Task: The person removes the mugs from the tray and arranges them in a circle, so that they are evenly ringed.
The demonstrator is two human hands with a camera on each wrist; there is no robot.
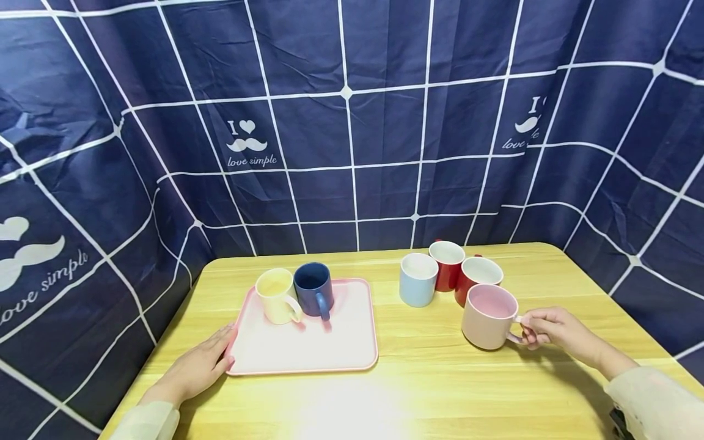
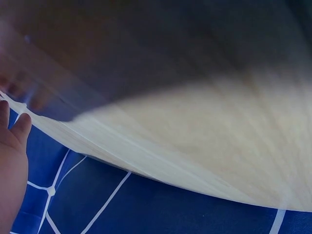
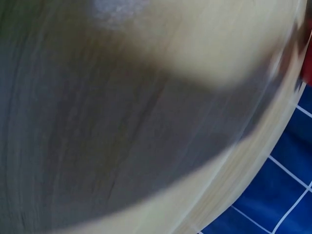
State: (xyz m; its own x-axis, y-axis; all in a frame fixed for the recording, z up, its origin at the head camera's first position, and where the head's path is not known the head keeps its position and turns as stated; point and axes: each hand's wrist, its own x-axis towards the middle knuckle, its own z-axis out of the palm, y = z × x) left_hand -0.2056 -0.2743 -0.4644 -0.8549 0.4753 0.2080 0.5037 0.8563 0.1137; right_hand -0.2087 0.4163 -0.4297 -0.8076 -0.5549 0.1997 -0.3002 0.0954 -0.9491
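Observation:
At the right of the head view, my right hand (image 1: 552,333) grips the handle of a pink mug (image 1: 489,324), which is upright close over the table. My left hand (image 1: 200,363) rests at the left edge of a pink tray (image 1: 352,348), fingers straight against its rim. On the tray's back left part stand a cream mug (image 1: 277,299) and a dark blue mug (image 1: 313,290), side by side with handles toward the front. The left wrist view catches part of the left hand (image 2: 12,161) over the table. Mostly shaded tabletop fills the right wrist view.
Behind the pink mug stand a light blue mug (image 1: 417,284) and two red mugs with white insides, one red mug (image 1: 450,269) farther back and another red mug (image 1: 467,287) nearer. The wooden table (image 1: 418,379) is enclosed by dark blue checked curtains (image 1: 385,134).

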